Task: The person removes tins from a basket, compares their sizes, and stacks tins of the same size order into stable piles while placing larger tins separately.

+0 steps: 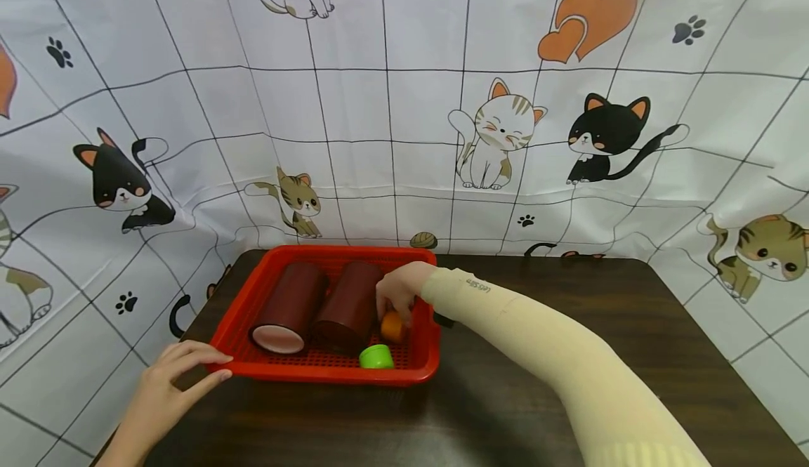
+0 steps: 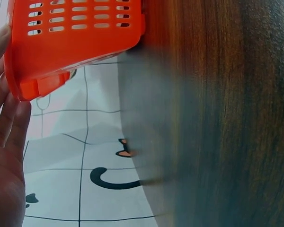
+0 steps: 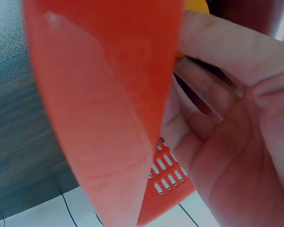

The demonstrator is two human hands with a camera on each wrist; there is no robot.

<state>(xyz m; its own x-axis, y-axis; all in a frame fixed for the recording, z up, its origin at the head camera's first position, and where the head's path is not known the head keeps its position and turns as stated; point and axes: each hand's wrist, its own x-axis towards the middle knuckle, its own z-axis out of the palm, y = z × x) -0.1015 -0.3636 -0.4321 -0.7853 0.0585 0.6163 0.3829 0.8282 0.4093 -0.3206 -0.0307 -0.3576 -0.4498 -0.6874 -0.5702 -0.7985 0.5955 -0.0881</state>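
A red plastic basket (image 1: 329,374) with slotted walls stands on the dark wooden table. My left hand (image 1: 167,386) pinches its near left corner, thumb on one side of the rim and fingers on the other in the left wrist view. Inside the basket, my right hand (image 1: 401,288) reaches down over the right wall and grips a small rounded orange piece (image 1: 393,328). Its yellow-orange edge (image 3: 197,5) shows by the thumb in the right wrist view. A bright green cup-like piece (image 1: 376,357) lies near the basket's front wall.
Two large dark red cylinders lie side by side in the basket: the left one (image 1: 291,302) shows a pale pink end, the right one (image 1: 350,305) is beside my right hand. Behind the wooden table (image 1: 537,383) hangs a white cat-print cloth (image 1: 417,116).
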